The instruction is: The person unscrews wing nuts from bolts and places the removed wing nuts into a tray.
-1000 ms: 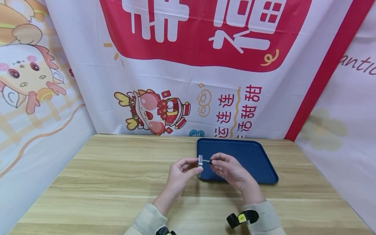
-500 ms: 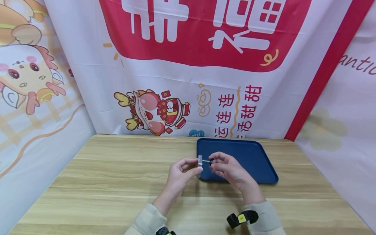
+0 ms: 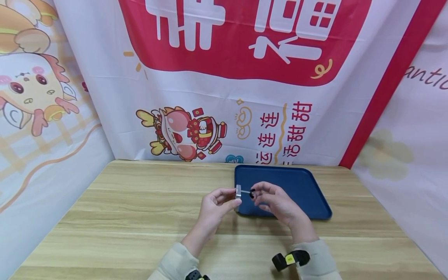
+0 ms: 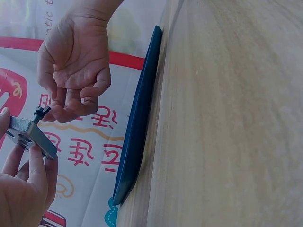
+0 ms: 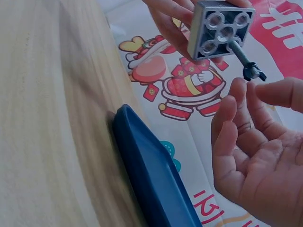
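Metal block (image 5: 221, 30) pinched by left hand (image 3: 217, 204), bolt (image 5: 240, 53) projecting, winged end (image 5: 252, 71) just beside loosely curled, parted fingers of right hand (image 3: 279, 203), nothing gripped there. Block best kept steady, winged end twisted squarely.

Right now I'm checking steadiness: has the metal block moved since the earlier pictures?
No, not visibly: in the head view, the metal block still lines up with the left edge of the tray.
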Available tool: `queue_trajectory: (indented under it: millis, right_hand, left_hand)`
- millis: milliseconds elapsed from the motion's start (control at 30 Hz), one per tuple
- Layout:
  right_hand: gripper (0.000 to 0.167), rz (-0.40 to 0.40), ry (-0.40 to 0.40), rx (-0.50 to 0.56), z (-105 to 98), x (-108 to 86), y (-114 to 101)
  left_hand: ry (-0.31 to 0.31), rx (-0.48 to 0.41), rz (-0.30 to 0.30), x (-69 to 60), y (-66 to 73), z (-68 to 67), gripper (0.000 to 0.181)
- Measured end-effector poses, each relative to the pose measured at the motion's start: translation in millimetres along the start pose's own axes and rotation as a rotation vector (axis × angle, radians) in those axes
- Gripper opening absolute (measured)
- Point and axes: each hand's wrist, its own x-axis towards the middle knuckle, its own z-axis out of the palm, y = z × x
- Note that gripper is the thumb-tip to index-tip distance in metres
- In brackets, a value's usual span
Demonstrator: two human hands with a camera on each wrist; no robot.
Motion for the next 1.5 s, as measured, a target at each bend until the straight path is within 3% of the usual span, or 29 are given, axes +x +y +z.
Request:
queue_trajectory:
  millis: [200, 567, 900, 1067, 1300, 1500]
  right_hand:
    - [0.016, 0.053, 0.063, 0.016, -1.4, -0.4, -2.5]
    - [0.018, 0.045, -0.071, 0.156, -3.0, -1.3, -2.2]
    - [0.02, 0.078, -0.034, 0.203, -0.6, 1.8, -0.9]
    - [0.019, 0.066, -0.025, 0.205, -0.3, 1.1, -0.7]
    - [0.005, 0.033, 0.006, 0.181, -1.4, 0.4, -0.5]
    - [0.009, -0.006, -0.007, 0.148, -2.2, -1.0, -0.4]
  left_hand:
    - [0.005, -0.001, -0.002, -0.6, 0.3, 0.5, 0.04]
    - [-0.001, 0.002, -0.001, -0.3, 0.2, 0.0, 0.04]
    - [0.006, -0.009, 0.003, -1.2, 1.3, 1.7, 0.04]
    - [0.005, -0.013, 0.001, -1.0, 1.1, 1.6, 0.04]
    - [0.005, 0.003, -0.002, 0.0, 0.1, 0.7, 0.04]
    - [0.002, 0.004, -0.005, -0.1, 0.1, 0.5, 0.04]
